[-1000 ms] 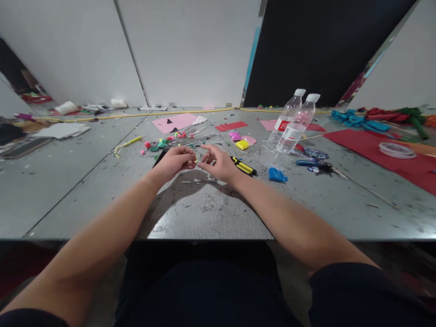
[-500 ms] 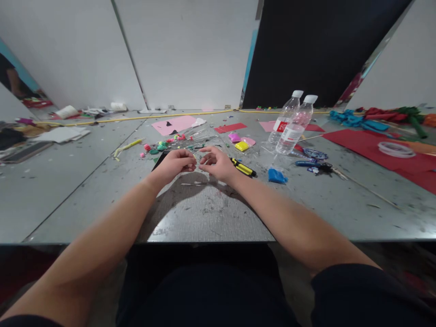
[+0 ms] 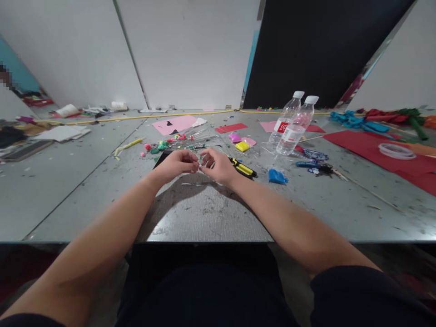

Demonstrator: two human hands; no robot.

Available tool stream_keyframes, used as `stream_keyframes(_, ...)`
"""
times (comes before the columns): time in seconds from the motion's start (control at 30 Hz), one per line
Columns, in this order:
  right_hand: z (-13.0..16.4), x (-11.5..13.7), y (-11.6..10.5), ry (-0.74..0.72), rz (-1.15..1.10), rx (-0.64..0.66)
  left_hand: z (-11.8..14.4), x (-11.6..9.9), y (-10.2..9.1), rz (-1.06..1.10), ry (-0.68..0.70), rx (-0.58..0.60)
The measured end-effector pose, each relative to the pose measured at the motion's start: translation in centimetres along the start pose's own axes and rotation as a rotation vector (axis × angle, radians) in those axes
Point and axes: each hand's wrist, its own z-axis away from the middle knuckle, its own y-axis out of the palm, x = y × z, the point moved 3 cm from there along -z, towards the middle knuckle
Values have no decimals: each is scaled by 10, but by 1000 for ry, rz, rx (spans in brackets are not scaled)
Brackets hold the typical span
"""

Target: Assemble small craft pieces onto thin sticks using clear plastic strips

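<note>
Over the middle of the table, my left hand (image 3: 179, 164) and my right hand (image 3: 217, 165) meet fingertip to fingertip. Both have their fingers curled in a pinch; whatever lies between them is too small to make out. A thin clear strip (image 3: 190, 184) lies on the table just below the hands. Behind my left hand are small green and pink pieces (image 3: 162, 145) and thin clear sticks. A yellow-and-black utility knife (image 3: 243, 167) lies right beside my right hand. Yellow (image 3: 242, 146), purple (image 3: 234, 137) and blue (image 3: 278, 176) small packets sit further right.
Two water bottles (image 3: 293, 131) stand right of centre. Blue-handled pliers (image 3: 308, 164), red sheets (image 3: 361, 145) and a clear tape ring (image 3: 397, 151) lie to the right. Pink paper (image 3: 173, 125) is at the back; white sheets (image 3: 63, 132) and a dark flat slab (image 3: 29, 150) are at left.
My left hand has shifted slightly right, so the fingertips of both hands are closer together. The things on the table stay where they were.
</note>
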Motion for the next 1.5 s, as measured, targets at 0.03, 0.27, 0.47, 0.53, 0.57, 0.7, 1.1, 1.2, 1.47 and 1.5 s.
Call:
stream_keyframes(0.03,0,1,0,-13,14,8,0,0,0,-4,-10,-12)
stream_keyframes(0.27,2,3,1,-32,-69,-19,1,-1,-1,79,-69,-136)
stream_keyframes(0.47,4,12,-1,-138,-54,6,2,-1,2,166,-113,-130)
stream_keyframes(0.53,3,15,-1,-155,2,33,1,-1,1,167,-114,-120)
stream_keyframes(0.57,3,16,-2,-158,30,40,2,0,1,162,-114,-115)
stream_keyframes(0.7,1,14,-2,-151,94,12,2,0,2,147,-128,-121)
stream_keyframes(1.1,-2,-4,0,-42,137,-7,1,4,5,-68,-68,-84)
stream_keyframes(1.2,-4,-9,1,19,56,-10,2,3,7,-90,-85,-89)
stream_keyframes(1.47,-7,-20,6,90,-61,-8,2,1,4,-163,-73,-82)
stream_keyframes(1.5,-8,-21,5,86,-49,3,2,0,4,-184,-65,-82)
